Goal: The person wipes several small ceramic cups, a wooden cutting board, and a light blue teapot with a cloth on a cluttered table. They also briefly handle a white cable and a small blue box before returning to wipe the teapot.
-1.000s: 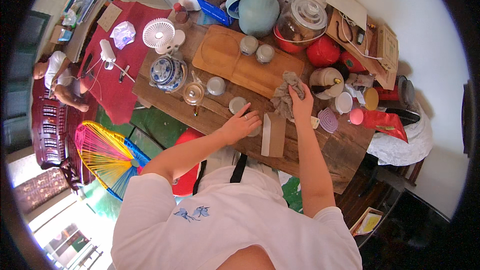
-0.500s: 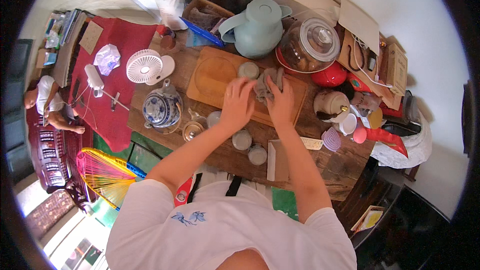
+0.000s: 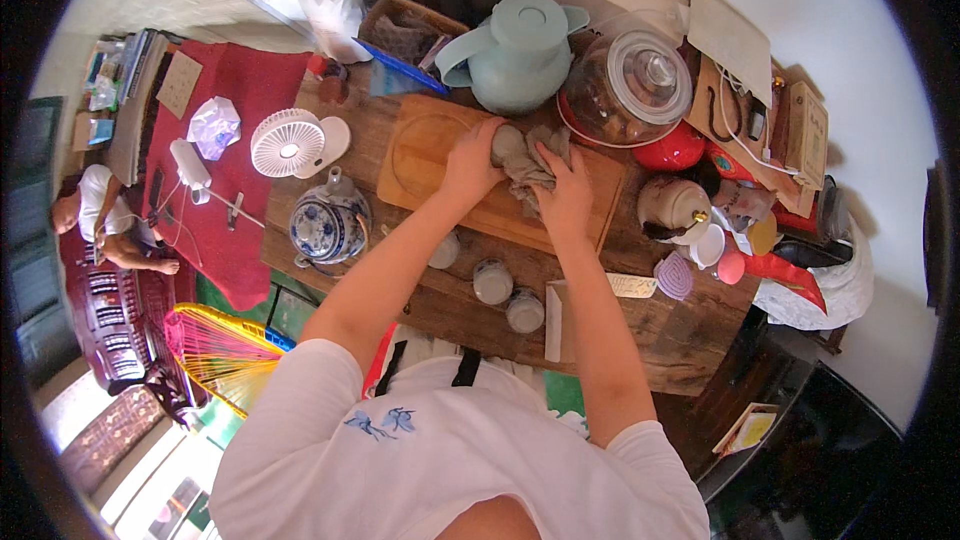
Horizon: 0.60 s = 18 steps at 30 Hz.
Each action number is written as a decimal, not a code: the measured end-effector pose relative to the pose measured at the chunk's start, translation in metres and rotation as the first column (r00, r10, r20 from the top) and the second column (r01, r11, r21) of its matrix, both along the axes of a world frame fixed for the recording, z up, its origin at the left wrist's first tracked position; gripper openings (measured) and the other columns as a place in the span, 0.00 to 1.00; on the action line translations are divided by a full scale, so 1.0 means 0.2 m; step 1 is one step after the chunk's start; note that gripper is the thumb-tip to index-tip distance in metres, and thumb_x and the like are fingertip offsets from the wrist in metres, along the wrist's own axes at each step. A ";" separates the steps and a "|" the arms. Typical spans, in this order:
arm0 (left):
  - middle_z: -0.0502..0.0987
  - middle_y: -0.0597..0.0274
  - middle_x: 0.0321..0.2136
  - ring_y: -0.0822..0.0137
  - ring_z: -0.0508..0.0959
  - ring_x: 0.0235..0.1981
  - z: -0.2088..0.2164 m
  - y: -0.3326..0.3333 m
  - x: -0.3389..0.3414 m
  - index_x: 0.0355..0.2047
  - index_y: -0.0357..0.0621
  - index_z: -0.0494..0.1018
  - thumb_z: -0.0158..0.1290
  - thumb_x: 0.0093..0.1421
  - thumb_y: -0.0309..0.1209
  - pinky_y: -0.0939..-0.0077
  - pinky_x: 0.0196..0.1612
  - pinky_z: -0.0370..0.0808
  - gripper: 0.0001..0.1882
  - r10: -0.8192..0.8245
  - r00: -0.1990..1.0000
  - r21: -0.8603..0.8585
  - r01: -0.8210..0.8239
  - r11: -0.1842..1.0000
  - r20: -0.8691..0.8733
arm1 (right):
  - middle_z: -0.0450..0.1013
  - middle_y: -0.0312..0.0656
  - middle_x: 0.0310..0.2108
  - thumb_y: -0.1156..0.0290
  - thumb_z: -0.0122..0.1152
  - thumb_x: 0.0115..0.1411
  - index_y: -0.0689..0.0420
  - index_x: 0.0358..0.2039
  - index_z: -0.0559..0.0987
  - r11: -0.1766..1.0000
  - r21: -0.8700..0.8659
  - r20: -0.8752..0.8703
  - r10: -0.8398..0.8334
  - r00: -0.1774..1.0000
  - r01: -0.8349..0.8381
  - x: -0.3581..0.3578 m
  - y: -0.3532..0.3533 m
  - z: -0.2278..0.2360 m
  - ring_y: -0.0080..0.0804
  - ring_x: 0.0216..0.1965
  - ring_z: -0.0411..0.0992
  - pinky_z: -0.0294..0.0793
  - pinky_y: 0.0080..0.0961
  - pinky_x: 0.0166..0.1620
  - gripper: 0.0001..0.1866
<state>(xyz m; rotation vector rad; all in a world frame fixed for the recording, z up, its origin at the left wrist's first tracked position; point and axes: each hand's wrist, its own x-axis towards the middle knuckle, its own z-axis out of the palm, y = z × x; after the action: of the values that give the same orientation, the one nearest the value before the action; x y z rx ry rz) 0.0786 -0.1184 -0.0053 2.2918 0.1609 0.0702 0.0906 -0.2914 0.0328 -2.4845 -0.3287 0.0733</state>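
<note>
My left hand (image 3: 474,162) is closed around the side of a small greyish cup (image 3: 505,140) at the middle of the wooden tea board (image 3: 425,185). A crumpled grey-brown cloth (image 3: 526,166) is bunched in my right hand (image 3: 566,190), and it presses against the cup's right side. Both hands are over the board, close together, and the cloth hides part of the cup. Nearer to me, a few more small cups (image 3: 492,282) stand on the wooden table (image 3: 640,335). A blue-and-white teapot (image 3: 328,225) sits left of the board.
Behind the board stand a pale green thermos jug (image 3: 518,55) and a lidded glass jar (image 3: 630,90). A white fan (image 3: 288,143) is at the left. To the right are a cream canister (image 3: 672,208) and a purple coaster (image 3: 674,276). Another person (image 3: 105,215) sits far left.
My left hand has moved from beside the cup to grip it. My right hand has brought the cloth leftward against the cup. The view has shifted slightly.
</note>
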 end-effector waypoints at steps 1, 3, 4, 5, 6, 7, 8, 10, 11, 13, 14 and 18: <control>0.71 0.47 0.51 0.45 0.71 0.52 0.02 0.01 0.00 0.56 0.44 0.64 0.66 0.40 0.24 0.58 0.52 0.71 0.40 -0.011 1.000 -0.029 0.011 1.000 0.004 | 0.69 0.53 0.51 0.77 0.66 0.49 0.54 0.49 0.77 0.997 0.074 -0.060 -0.021 0.998 0.025 0.01 -0.05 -0.05 0.52 0.51 0.70 0.70 0.41 0.53 0.24; 0.71 0.46 0.50 0.45 0.72 0.51 0.09 0.02 -0.04 0.55 0.43 0.65 0.66 0.40 0.26 0.59 0.52 0.71 0.39 -0.035 0.999 -0.081 0.036 0.996 0.013 | 0.70 0.52 0.51 0.79 0.65 0.48 0.54 0.48 0.77 0.972 0.204 -0.107 -0.095 0.990 0.115 0.00 -0.12 -0.08 0.52 0.51 0.70 0.70 0.39 0.53 0.24; 0.72 0.47 0.50 0.46 0.72 0.51 0.14 0.03 -0.07 0.55 0.43 0.66 0.67 0.39 0.27 0.60 0.53 0.70 0.39 -0.021 0.999 -0.120 0.024 0.992 0.026 | 0.70 0.51 0.50 0.80 0.64 0.48 0.54 0.48 0.77 0.950 0.258 -0.098 -0.153 0.983 0.174 0.00 -0.13 -0.06 0.52 0.51 0.70 0.70 0.39 0.53 0.24; 0.72 0.47 0.49 0.47 0.73 0.51 0.19 0.03 -0.10 0.54 0.42 0.66 0.67 0.39 0.28 0.61 0.54 0.70 0.39 -0.009 0.999 -0.159 0.015 0.987 0.040 | 0.70 0.51 0.49 0.81 0.64 0.47 0.54 0.47 0.78 0.921 0.313 -0.092 -0.212 0.973 0.231 -0.01 -0.15 -0.05 0.52 0.50 0.70 0.70 0.38 0.53 0.23; 0.73 0.47 0.49 0.48 0.73 0.52 0.24 0.03 -0.13 0.54 0.42 0.67 0.67 0.39 0.29 0.62 0.56 0.70 0.39 0.002 0.999 -0.199 0.009 0.980 0.052 | 0.70 0.50 0.48 0.81 0.64 0.47 0.55 0.47 0.78 0.895 0.403 -0.074 -0.174 0.982 0.189 -0.03 -0.18 -0.03 0.52 0.50 0.70 0.70 0.37 0.53 0.23; 0.72 0.48 0.48 0.49 0.73 0.51 0.29 0.03 -0.17 0.54 0.42 0.67 0.68 0.39 0.29 0.62 0.55 0.70 0.38 -0.004 0.999 -0.233 0.015 0.972 0.048 | 0.70 0.50 0.47 0.81 0.64 0.47 0.56 0.47 0.77 0.860 0.492 -0.055 -0.125 0.991 0.136 -0.06 -0.20 0.06 0.51 0.50 0.70 0.70 0.36 0.53 0.23; 0.72 0.49 0.47 0.50 0.73 0.51 0.34 0.02 -0.21 0.53 0.42 0.67 0.68 0.39 0.30 0.62 0.55 0.70 0.38 -0.013 0.999 -0.269 0.024 0.963 0.042 | 0.70 0.50 0.47 0.81 0.63 0.47 0.56 0.47 0.77 0.815 0.573 -0.033 -0.082 0.996 0.086 -0.10 -0.22 0.15 0.51 0.50 0.70 0.70 0.35 0.52 0.23; 0.71 0.52 0.45 0.50 0.72 0.49 0.44 -0.05 -0.29 0.52 0.42 0.69 0.69 0.37 0.31 0.62 0.53 0.70 0.38 -0.045 0.997 -0.285 0.059 0.957 0.058 | 0.70 0.49 0.47 0.81 0.63 0.49 0.58 0.47 0.77 0.860 0.507 0.023 0.055 0.998 -0.059 -0.19 -0.18 0.43 0.48 0.50 0.71 0.70 0.33 0.52 0.22; 0.70 0.52 0.44 0.50 0.72 0.48 0.50 -0.13 -0.33 0.51 0.42 0.69 0.70 0.35 0.31 0.61 0.52 0.70 0.38 -0.064 0.994 -0.261 0.085 0.962 0.088 | 0.70 0.49 0.47 0.81 0.62 0.50 0.59 0.47 0.77 0.875 0.467 0.055 0.119 0.991 -0.131 -0.23 -0.16 0.52 0.46 0.51 0.71 0.70 0.32 0.52 0.21; 0.69 0.54 0.42 0.50 0.71 0.46 0.61 -0.23 -0.38 0.49 0.43 0.70 0.71 0.32 0.30 0.60 0.49 0.71 0.39 -0.112 0.983 -0.134 0.131 0.982 0.143 | 0.70 0.49 0.48 0.80 0.62 0.51 0.58 0.48 0.77 0.876 0.481 -0.077 0.083 0.994 -0.036 -0.31 -0.17 0.58 0.45 0.51 0.71 0.69 0.32 0.53 0.21; 0.69 0.55 0.41 0.50 0.70 0.44 0.65 -0.27 -0.41 0.48 0.45 0.71 0.71 0.30 0.29 0.60 0.48 0.71 0.39 -0.138 0.977 -0.031 0.145 0.989 0.162 | 0.70 0.49 0.49 0.80 0.63 0.52 0.58 0.49 0.77 0.876 0.483 -0.142 0.066 0.988 0.011 -0.33 -0.19 0.61 0.45 0.52 0.71 0.69 0.31 0.54 0.21; 0.68 0.58 0.40 0.51 0.69 0.43 0.82 -0.40 -0.48 0.44 0.46 0.72 0.71 0.27 0.28 0.61 0.45 0.71 0.38 -0.257 0.941 0.161 0.225 0.961 0.219 | 0.70 0.49 0.43 0.73 0.67 0.51 0.54 0.47 0.77 0.627 0.710 -0.430 0.027 0.902 0.320 -0.35 -0.40 0.52 0.46 0.46 0.72 0.70 0.35 0.50 0.20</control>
<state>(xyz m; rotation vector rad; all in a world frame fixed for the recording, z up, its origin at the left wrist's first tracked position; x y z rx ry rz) -0.0179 -0.1981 0.1585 2.3965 -0.2580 0.2333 0.0201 -0.3719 0.1363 -1.5581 0.0471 0.3083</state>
